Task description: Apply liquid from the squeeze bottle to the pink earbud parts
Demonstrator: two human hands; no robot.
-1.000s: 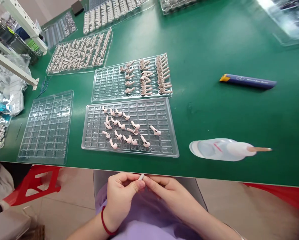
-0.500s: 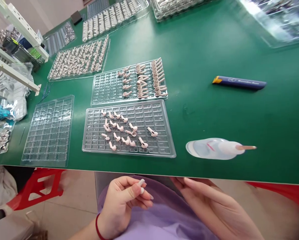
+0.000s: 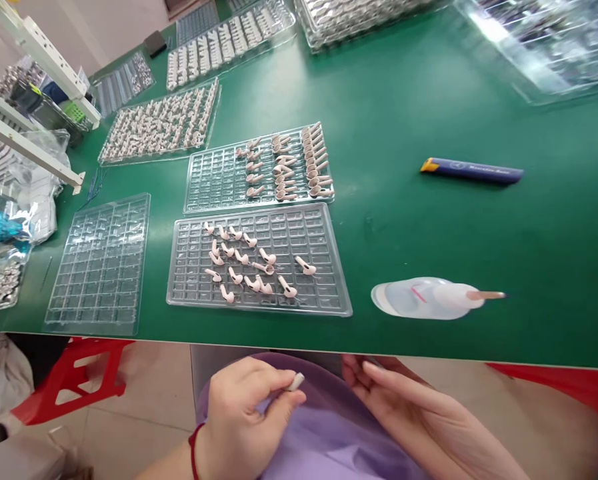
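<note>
Below the table edge, my left hand pinches a small white earbud between thumb and forefinger; only its pale end shows. My right hand is beside it over my lap, fingers curled toward the thumb. A small greyish bit shows by that thumb, too little to name. On the table ahead, a clear tray carries loose white earbuds. Behind it, a second clear tray has rows of open beige-white earbud shells. Right of the trays lies a squeeze bottle with a thin brownish tip.
A dark blue utility knife with a yellow end lies at right. An unfilled clear tray is at left. More trays of white parts stand farther back. A white metal frame rises at left; a red stool is below.
My left hand has turned over and shifted slightly right, the earbud still pinched in it. The fingers of my right hand have curled in more. The view has shifted slightly.
</note>
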